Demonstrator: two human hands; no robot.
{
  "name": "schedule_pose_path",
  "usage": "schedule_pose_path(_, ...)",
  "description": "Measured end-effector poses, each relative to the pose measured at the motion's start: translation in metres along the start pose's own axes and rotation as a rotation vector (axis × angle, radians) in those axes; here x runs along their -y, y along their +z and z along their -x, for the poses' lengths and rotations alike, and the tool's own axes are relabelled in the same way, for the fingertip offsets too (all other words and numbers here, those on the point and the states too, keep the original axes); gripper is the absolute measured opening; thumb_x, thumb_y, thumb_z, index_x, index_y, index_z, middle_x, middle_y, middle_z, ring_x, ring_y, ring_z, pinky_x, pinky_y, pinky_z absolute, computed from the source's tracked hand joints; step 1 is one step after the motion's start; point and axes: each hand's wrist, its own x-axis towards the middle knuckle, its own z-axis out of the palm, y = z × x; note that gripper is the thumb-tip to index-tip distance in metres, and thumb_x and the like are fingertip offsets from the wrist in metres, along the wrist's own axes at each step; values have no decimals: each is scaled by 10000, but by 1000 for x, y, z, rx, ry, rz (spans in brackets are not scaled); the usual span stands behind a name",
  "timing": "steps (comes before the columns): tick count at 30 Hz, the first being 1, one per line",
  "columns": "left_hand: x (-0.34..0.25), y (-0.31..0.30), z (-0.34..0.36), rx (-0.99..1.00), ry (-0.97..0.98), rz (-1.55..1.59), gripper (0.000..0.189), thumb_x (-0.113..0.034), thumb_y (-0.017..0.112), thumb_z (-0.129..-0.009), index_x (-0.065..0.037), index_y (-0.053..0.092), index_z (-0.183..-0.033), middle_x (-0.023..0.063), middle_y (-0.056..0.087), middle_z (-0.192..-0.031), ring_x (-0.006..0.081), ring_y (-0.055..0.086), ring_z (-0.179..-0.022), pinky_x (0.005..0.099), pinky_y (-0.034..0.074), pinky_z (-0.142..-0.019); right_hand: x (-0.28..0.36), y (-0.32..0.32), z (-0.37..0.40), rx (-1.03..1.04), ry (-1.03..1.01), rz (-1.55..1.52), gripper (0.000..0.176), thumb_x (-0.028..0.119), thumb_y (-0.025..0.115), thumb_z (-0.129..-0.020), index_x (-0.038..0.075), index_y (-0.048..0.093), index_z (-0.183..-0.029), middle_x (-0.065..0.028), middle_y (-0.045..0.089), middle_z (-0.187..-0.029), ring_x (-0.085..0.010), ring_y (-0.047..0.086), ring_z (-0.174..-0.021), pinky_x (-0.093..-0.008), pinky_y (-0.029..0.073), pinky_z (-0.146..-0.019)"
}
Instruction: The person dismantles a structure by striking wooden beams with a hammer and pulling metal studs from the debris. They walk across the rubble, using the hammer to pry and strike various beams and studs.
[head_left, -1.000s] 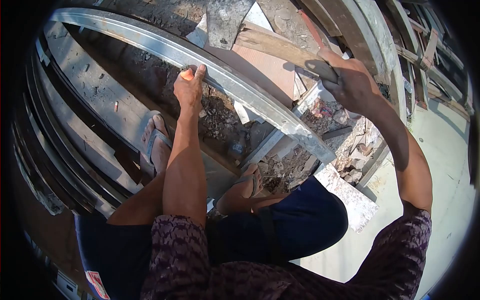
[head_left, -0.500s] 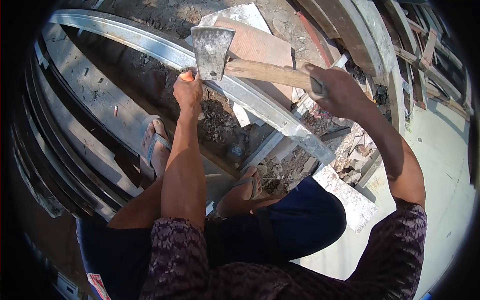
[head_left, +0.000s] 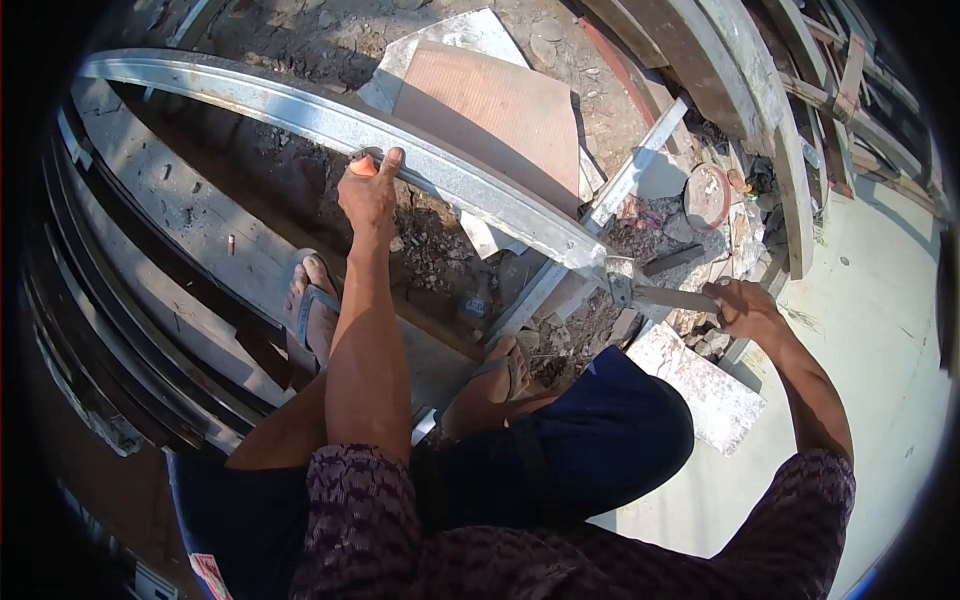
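Note:
My right hand [head_left: 750,308] is closed round the end of the wooden handle of a hatchet [head_left: 672,299]. The hatchet's grey steel head is down at the near right end of a long galvanized metal channel [head_left: 470,192], touching it or just beside it. Further along the channel, my left hand [head_left: 370,195] is closed on an orange-ended tool [head_left: 363,166], mostly hidden in the fist. The left thumb rests against the channel's edge. The channel slants from upper left to lower right, its right part crossing above a narrower metal bar [head_left: 632,165].
A pinkish ribbed tile [head_left: 480,95] lies beyond the channel, and a white broken slab [head_left: 697,388] lies nearer. Rubble surrounds my sandalled feet [head_left: 490,380]. Long metal profiles [head_left: 130,330] are stacked at left, timber beams [head_left: 715,70] at upper right. Pale flooring [head_left: 860,330] spreads at right.
My right hand has swung the hatchet down and right, from above the channel near my left hand to the channel's right end. My left hand has shifted slightly, its thumb now raised onto the channel.

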Motion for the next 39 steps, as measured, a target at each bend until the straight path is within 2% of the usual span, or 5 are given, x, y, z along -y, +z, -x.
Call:
schedule_pose_path(16, -69, -8, -10, 40, 319, -715, 482, -394, 826, -678, 11, 688, -901, 172, 707, -884, 339, 674, -846, 401, 501, -789, 264, 177, -44, -705, 852, -2358, 305, 194, 639, -781, -22, 538, -971, -112, 596, -817, -177, 582, -746, -343, 471, -651)
schedule_pose_path(23, -130, 42, -14, 242, 467, -632, 399, -337, 810, -703, 17, 631, -750, 120, 652, -713, 224, 578, -644, 380, 469, -654, 303, 163, -89, -875, 516, -1899, 293, 167, 633, -786, -20, 508, -973, -89, 583, -726, -183, 582, -652, -350, 479, -601)
schedule_pose_path(28, -221, 74, 28, 306, 692, -715, 415, -362, 807, -706, 14, 633, -721, 130, 641, -663, 234, 572, -592, 389, 465, -609, 279, 185, -67, -1085, 782, -2853, 150, 119, 586, -844, 35, 498, -932, -16, 493, -666, -102, 482, -508, -277, 413, -439)
schedule_pose_path(33, -264, 105, 82, 346, 920, -902, 444, -376, 801, -699, 28, 662, -816, 198, 680, -773, 293, 651, -694, 412, 488, -664, 308, 151, -86, -1168, 858, -2798, 184, 65, 553, -836, 15, 481, -998, -93, 551, -649, -194, 543, -442, -350, 426, -408)
schedule_pose_path(39, -286, 118, 134, 565, 1262, -1227, 379, -308, 765, -744, -5, 660, -947, 222, 684, -883, 380, 662, -837, 454, 498, -740, 296, 140, -61, -888, 20, -1588, 352, 172, 618, -835, -15, 489, -1104, -318, 620, -885, -447, 635, -857, -497, 502, -721)
